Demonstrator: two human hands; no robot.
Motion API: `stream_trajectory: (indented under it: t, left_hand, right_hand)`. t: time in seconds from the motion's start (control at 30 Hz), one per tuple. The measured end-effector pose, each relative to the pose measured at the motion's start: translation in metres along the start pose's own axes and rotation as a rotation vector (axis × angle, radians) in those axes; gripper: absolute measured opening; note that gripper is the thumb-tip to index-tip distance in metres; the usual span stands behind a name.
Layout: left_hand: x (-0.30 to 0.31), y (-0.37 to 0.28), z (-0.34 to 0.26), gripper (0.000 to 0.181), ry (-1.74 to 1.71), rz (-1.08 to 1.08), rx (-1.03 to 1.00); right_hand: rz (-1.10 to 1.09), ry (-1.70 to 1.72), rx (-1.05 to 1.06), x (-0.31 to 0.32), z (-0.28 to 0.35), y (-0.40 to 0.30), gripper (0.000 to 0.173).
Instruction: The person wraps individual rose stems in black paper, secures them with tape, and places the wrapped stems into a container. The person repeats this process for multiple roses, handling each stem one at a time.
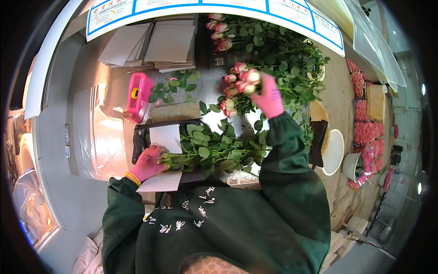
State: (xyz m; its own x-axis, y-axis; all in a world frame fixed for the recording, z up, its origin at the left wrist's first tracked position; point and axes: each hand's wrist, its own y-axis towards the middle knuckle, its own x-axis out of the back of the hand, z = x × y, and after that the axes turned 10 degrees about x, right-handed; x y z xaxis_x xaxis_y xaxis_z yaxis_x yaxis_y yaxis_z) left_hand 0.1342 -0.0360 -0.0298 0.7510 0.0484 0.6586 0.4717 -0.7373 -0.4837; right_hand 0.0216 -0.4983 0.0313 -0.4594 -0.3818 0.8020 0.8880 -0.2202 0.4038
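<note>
My left hand [147, 163], in a pink glove with a yellow cuff, closes around the pale green head end of leafy rose stems [219, 152]. These stems lie across the bench in front of me, between a white card [166, 137] behind and another white card [160, 182] nearer my body. Slightly blurred, my right hand [270, 97] in a pink glove grips a pink-and-white rose [249, 80] just behind its bloom. More pink-and-white roses [230, 107] lie beside and below those fingers, their leafy stems pointing right.
A pink tape dispenser [138, 97] stands left of loose leaves [176, 85]. Stacks of white card [171, 41] sit at the back, with a large rose pile [267, 37] on their right. A printed sheet [219, 8] overhangs the bench. Pink flower bundles [368, 132] are on the far right.
</note>
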Motion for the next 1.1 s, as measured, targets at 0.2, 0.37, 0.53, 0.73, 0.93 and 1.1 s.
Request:
stream_trajectory:
  t: [0.2, 0.37, 0.53, 0.73, 0.93, 1.1]
  left_hand:
    - [0.002, -0.008, -0.004, 0.053, -0.024, -0.038, 0.031]
    - [0.010, -0.007, -0.015, 0.055, -0.022, 0.015, 0.055]
    - [0.009, -0.008, -0.014, 0.054, -0.050, 0.012, 0.048]
    - [0.001, -0.009, -0.004, 0.054, -0.021, -0.044, 0.021]
    - [0.004, -0.008, -0.010, 0.051, -0.136, -0.011, -0.029]
    - [-0.011, -0.002, 0.004, 0.050, -0.197, -0.078, -0.139]
  right_hand:
    - [0.011, -0.028, 0.053, -0.033, -0.001, 0.009, 0.062]
    - [0.147, -0.046, 0.043, -0.042, 0.003, 0.006, 0.068]
    - [0.074, -0.053, 0.078, -0.015, 0.021, 0.011, 0.061]
    - [-0.479, 0.225, -0.032, 0.104, 0.012, 0.008, 0.047]
    - [-0.464, -0.016, 0.006, 0.183, 0.055, 0.006, 0.057]
    - [-0.313, -0.004, -0.041, 0.170, 0.136, 0.009, 0.050]
